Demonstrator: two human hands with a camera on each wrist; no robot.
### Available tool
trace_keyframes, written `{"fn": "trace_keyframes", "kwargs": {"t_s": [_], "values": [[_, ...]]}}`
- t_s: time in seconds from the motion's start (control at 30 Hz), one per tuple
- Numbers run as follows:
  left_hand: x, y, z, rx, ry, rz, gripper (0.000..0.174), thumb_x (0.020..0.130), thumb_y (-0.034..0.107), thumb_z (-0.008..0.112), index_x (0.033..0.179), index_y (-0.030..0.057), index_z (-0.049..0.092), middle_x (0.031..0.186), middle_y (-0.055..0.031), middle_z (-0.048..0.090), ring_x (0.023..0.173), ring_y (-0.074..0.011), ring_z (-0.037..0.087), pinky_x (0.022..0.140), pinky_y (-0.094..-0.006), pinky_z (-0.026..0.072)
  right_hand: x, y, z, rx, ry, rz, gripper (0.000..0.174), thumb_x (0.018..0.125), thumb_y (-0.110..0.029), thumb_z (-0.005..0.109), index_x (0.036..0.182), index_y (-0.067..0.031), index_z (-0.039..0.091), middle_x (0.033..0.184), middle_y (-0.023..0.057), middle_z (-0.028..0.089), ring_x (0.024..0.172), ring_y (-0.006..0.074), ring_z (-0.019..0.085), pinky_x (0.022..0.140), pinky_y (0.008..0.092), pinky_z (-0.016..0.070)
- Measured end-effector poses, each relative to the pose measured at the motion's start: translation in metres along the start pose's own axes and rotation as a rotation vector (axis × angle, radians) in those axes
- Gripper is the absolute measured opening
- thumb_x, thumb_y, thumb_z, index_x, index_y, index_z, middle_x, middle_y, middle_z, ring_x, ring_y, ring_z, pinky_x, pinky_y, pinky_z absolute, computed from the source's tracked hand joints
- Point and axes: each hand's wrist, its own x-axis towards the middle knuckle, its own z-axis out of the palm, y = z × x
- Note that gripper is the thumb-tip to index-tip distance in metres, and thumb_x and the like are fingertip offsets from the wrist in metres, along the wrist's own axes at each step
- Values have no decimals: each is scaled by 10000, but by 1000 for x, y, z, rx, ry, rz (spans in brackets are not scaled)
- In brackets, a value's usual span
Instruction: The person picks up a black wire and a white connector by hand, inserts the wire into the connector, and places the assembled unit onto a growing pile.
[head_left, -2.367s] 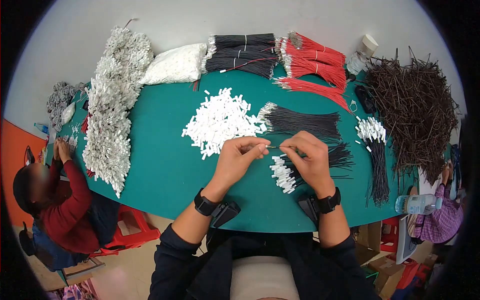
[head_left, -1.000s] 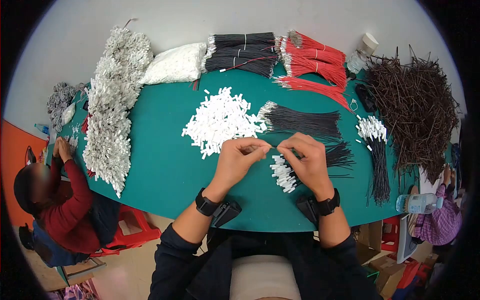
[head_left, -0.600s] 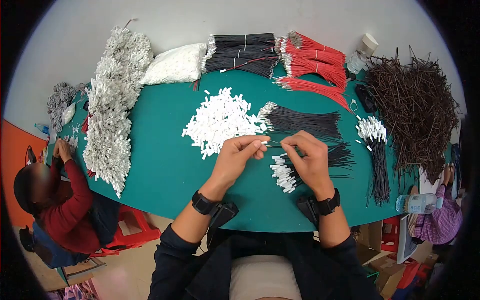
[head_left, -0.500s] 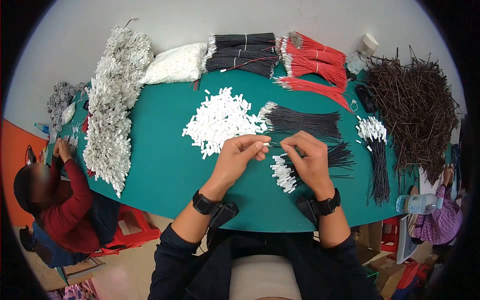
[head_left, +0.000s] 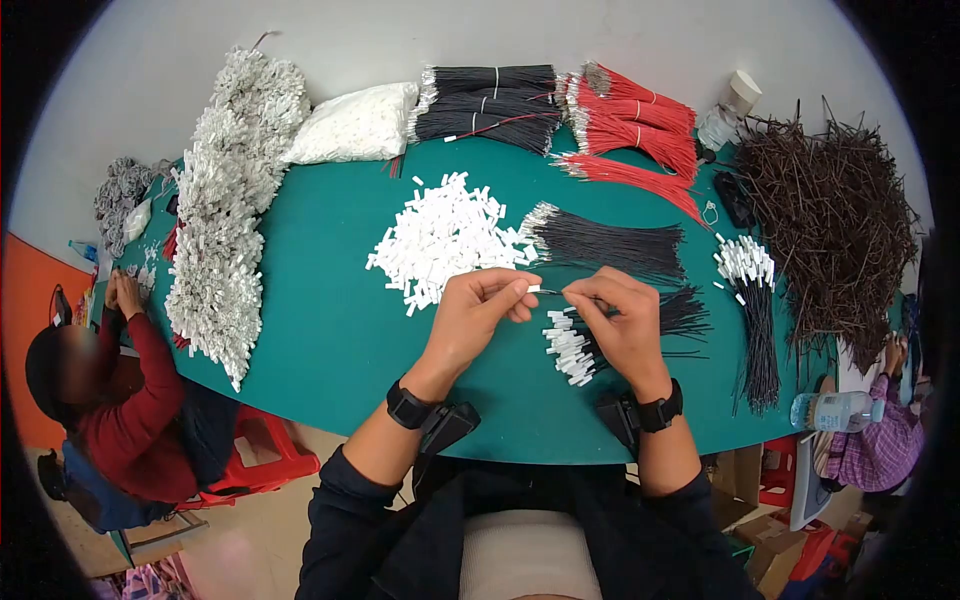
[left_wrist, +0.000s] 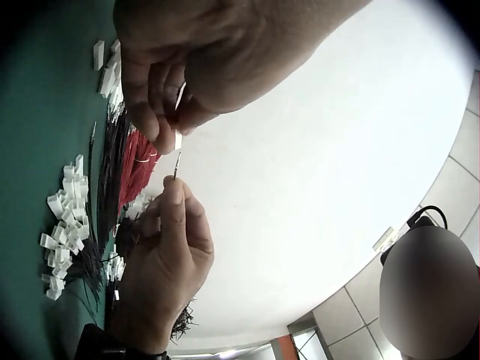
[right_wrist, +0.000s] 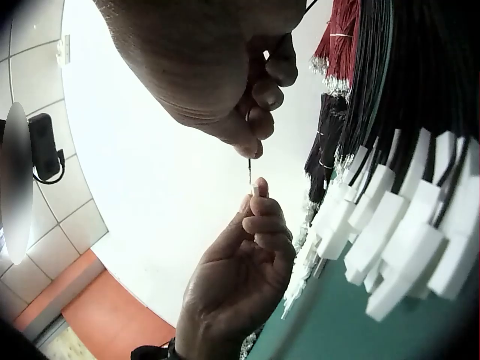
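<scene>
My left hand (head_left: 474,318) pinches a small white plastic connector housing (head_left: 534,289) between thumb and fingers. Facing it, my right hand (head_left: 624,322) pinches a thin black wire (left_wrist: 177,166) with a bare metal tip. In the left wrist view that tip points at the end of the housing, very close to it. Under the right hand lies a bunch of black wires with white housings (head_left: 568,350) on their ends. Beside the left fingertips is a heap of loose white housings (head_left: 440,235), and behind the right hand a bundle of plain black wires (head_left: 610,245).
Bundled black wires (head_left: 490,105), red wires (head_left: 635,120) and a white bag (head_left: 355,125) line the back of the green table (head_left: 320,330). White-tipped pieces (head_left: 235,200) are piled left; dark wires (head_left: 830,220) and a bottle (head_left: 835,411) stand right. Another person (head_left: 140,430) sits at left.
Earlier the fingertips of both hands nearly met over the wire. The hands have since parted slightly, the white housing shows at the left fingertips, and the wire tip has come close to it.
</scene>
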Motion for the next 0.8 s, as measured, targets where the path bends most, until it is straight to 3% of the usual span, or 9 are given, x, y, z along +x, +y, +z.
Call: {"fn": "trace_keyframes", "kwargs": {"t_s": [0.27, 0.8], "values": [[0, 0, 1, 4, 49, -1, 224, 968, 39, 720, 1179, -30, 743, 1008, -86, 770, 865, -106, 695, 823, -246, 557, -1, 2, 0, -15, 26, -15, 98, 836, 8, 788, 928, -7, 758, 726, 78, 631, 581, 172, 552, 522, 308, 405], [-1, 1, 0, 59, 81, -42, 209, 902, 11, 782, 1106, -31, 765, 969, -100, 781, 871, -127, 727, 813, -247, 570, -1, -1, 1, -25, -10, -6, 81, 834, 2, 782, 906, 1, 744, 746, 93, 644, 632, 221, 595, 560, 337, 445]]}}
